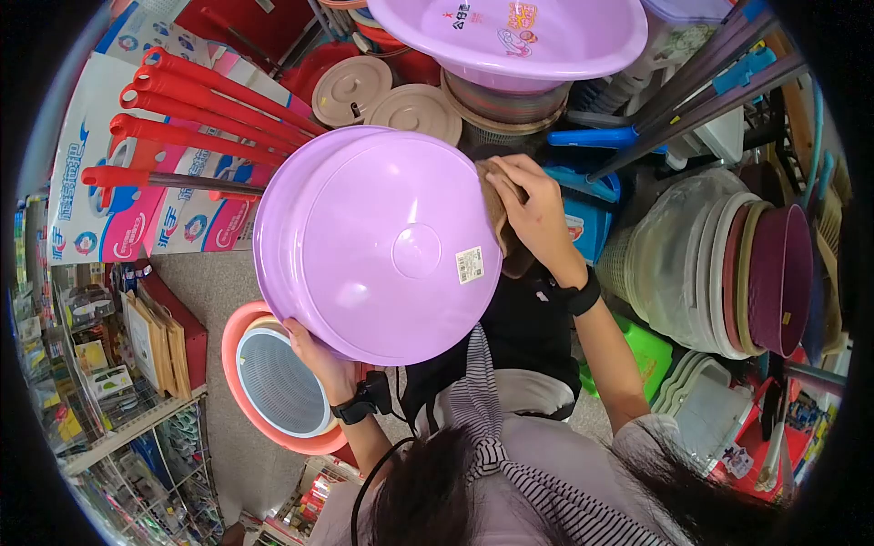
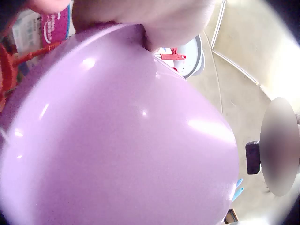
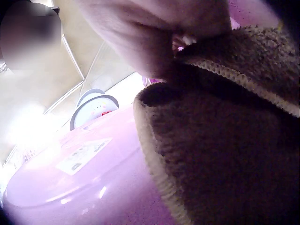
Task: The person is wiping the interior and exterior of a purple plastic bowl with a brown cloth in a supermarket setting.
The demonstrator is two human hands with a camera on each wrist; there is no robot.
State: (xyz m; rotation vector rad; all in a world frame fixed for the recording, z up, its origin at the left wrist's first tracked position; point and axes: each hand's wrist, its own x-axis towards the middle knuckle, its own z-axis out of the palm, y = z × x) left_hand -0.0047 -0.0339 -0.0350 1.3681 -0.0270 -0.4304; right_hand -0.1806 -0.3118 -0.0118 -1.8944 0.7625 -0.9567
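A light purple plastic basin is held up before the person, its underside facing the head camera and a white label stuck on it. The left hand grips the basin at its lower left edge. In the left wrist view, that hand shows at the top, over the basin's glossy wall. At the basin's right side, the right hand pinches a brown cloth between thumb and fingers. Seen from the right wrist, the fuzzy cloth has a tan stitched edge and hangs folded beside the basin.
Another purple basin sits on a stack ahead. Red-handled poles lean at left before printed boxes. A pink-rimmed tub with a grey basket stands below. Nested basins and grey poles crowd the right.
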